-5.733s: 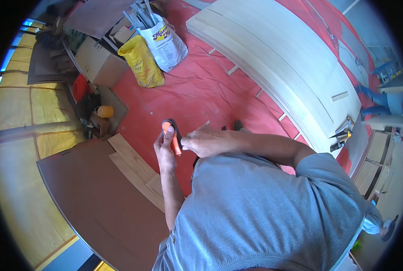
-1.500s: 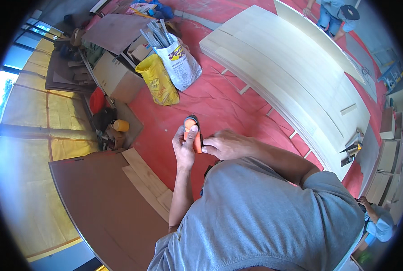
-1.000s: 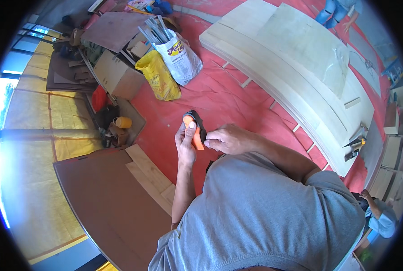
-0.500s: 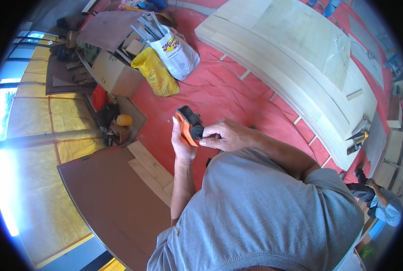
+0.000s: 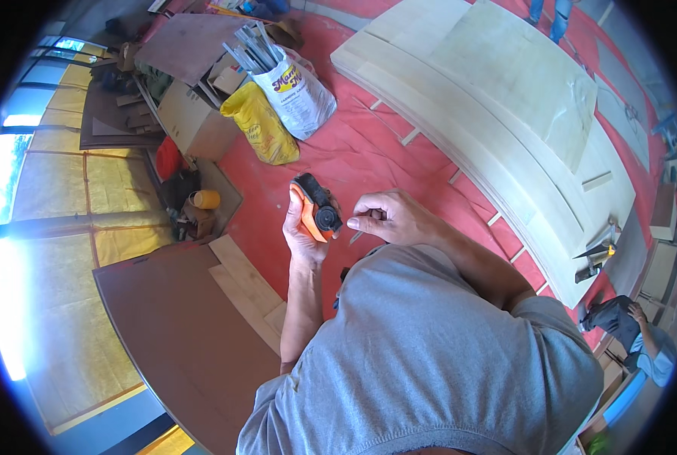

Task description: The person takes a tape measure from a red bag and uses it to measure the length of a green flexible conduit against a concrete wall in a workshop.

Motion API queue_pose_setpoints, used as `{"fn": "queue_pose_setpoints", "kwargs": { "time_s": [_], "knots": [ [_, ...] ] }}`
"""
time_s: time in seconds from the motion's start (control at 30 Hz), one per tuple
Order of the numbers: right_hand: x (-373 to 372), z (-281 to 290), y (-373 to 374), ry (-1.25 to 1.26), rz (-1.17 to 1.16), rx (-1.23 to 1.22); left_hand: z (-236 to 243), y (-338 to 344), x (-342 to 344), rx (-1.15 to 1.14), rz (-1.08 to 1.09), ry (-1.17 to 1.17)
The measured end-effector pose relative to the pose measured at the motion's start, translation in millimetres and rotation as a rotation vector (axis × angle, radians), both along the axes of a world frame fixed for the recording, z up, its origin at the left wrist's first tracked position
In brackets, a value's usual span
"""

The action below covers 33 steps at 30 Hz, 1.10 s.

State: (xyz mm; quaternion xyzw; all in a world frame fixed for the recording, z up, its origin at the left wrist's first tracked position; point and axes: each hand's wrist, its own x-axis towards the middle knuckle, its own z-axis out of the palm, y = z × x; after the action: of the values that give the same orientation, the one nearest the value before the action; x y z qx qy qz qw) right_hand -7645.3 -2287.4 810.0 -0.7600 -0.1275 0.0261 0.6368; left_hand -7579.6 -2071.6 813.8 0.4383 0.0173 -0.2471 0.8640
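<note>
My left hand [image 5: 300, 235] is raised in front of me, wrapped round an orange-and-black hand tool [image 5: 309, 216]. A round black dial [image 5: 327, 219] sits on the tool's lower right side, and its black part points up and away. My palm hides some of the orange body. Just right of the dial is my right hand [image 5: 394, 218], with fingers curled and the thumb against the index finger. A small gap parts it from the tool. Whether anything thin is pinched there cannot be made out.
A large stack of pale wooden panels [image 5: 475, 98] lies at the right on red floor sheeting [image 5: 338, 163]. White [image 5: 305, 102] and yellow sacks [image 5: 266, 133] stand ahead. A brown panel [image 5: 179, 326] lies left, beside pale boards [image 5: 240, 280]. Another person [image 5: 642, 337] is at the far right.
My right hand has drawn back to the right, off the dial. The left hand keeps its grip, with the tool turned slightly.
</note>
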Motion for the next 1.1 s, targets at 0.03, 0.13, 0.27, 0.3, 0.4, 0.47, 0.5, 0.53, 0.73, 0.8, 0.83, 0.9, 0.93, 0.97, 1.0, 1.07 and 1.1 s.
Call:
{"fn": "queue_pose_setpoints", "kwargs": {
  "time_s": [0.03, 0.13, 0.27, 0.3, 0.4, 0.47, 0.5, 0.53, 0.73, 0.8, 0.83, 0.9, 0.93, 0.97, 1.0, 1.07, 1.1],
  "knots": [
    [1.9, -0.4, -5.6, 0.002, 0.001, -0.001, -3.2, -3.9, 2.2, 0.000, 0.003, 0.001],
    [6.1, -3.9, -21.8, 0.010, -0.008, 0.003, -5.0, -18.8, 5.9, 0.066, 0.026, 0.025],
    [15.7, -15.0, -25.7, 0.011, -0.082, 0.055, -8.0, -31.4, 8.1, 0.240, 0.054, 0.049],
    [20.0, -18.9, -26.0, 0.008, -0.107, 0.066, -10.7, -34.3, 8.4, 0.280, 0.044, 0.073],
    [32.0, -25.2, -26.8, 0.053, -0.137, 0.029, -22.7, -40.3, 9.6, 0.406, 0.048, 0.127],
    [43.2, -35.0, -24.6, 0.041, -0.157, -0.014, -43.0, -34.5, 13.9, 0.403, 0.023, 0.140],
    [49.5, -41.4, -22.6, 0.037, -0.169, -0.035, -51.8, -31.0, 17.1, 0.410, 0.003, 0.168],
    [56.4, -45.2, -21.6, 0.047, -0.172, -0.053, -54.5, -30.9, 20.9, 0.411, -0.013, 0.198],
    [111.1, -52.7, -5.0, 0.114, -0.172, -0.153, -74.4, -13.7, 76.2, 0.322, -0.011, 0.184],
    [138.8, -58.2, 0.6, 0.074, -0.183, -0.179, -76.3, -10.1, 107.9, 0.295, 0.002, 0.179],
    [154.5, -58.9, 3.7, 0.069, -0.186, -0.196, -75.4, -8.6, 124.9, 0.279, 0.010, 0.177],
    [189.5, -53.8, 5.9, 0.041, -0.198, -0.211, -63.4, -0.3, 164.2, 0.243, -0.030, 0.169],
    [202.9, -51.0, 10.8, 0.034, -0.205, -0.204, -60.8, 5.5, 179.0, 0.225, -0.046, 0.180],
    [217.4, -47.2, 14.4, 0.027, -0.211, -0.197, -64.9, 6.2, 200.0, 0.172, -0.002, 0.150],
    [231.0, -31.6, 18.0, 0.084, -0.219, -0.235, -63.8, 12.3, 219.0, 0.148, -0.039, 0.151],
    [255.7, -32.9, 17.7, 0.067, -0.276, -0.249, -49.9, 21.1, 254.9, 0.091, -0.094, 0.147],
    [267.4, -36.1, 18.0, 0.056, -0.310, -0.249, -45.7, 26.3, 272.9, 0.054, -0.112, 0.146]
  ]
}}
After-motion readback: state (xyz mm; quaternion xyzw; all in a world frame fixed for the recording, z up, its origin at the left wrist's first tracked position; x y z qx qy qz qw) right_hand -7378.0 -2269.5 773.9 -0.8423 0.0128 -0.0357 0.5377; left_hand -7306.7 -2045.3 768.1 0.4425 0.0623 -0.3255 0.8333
